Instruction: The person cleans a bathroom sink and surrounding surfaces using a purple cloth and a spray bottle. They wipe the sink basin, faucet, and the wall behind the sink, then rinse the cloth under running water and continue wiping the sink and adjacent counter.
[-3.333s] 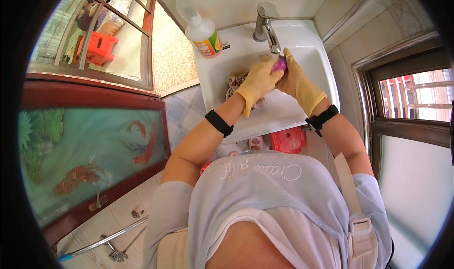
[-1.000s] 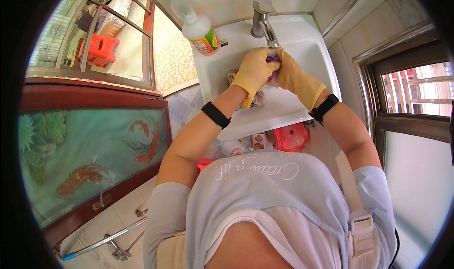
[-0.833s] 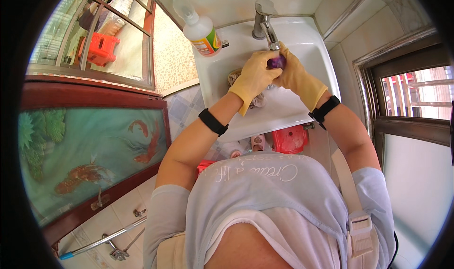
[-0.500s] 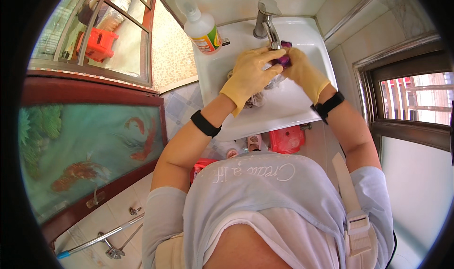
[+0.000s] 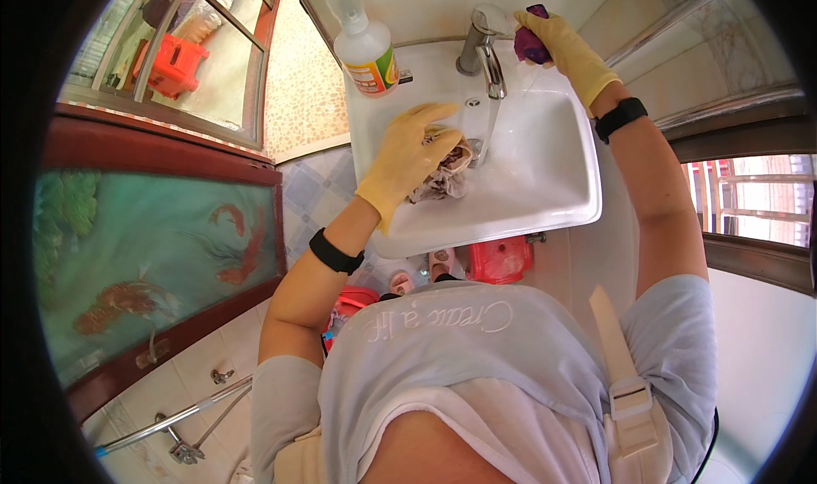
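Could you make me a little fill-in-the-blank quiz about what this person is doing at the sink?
1. Both hands wear rubber gloves of the colour ____.
2. The left hand presses a bunched cloth inside the white ____.
3. The right hand holds a small purple object up beside the ____.
4. A white spray bottle stands on the sink's back ____ corner.

Missing words: yellow; sink; tap; left

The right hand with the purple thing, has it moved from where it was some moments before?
Yes. The right hand has moved away from the basin, where it was beside the left hand, up to the back ledge next to the tap, carrying the purple thing.
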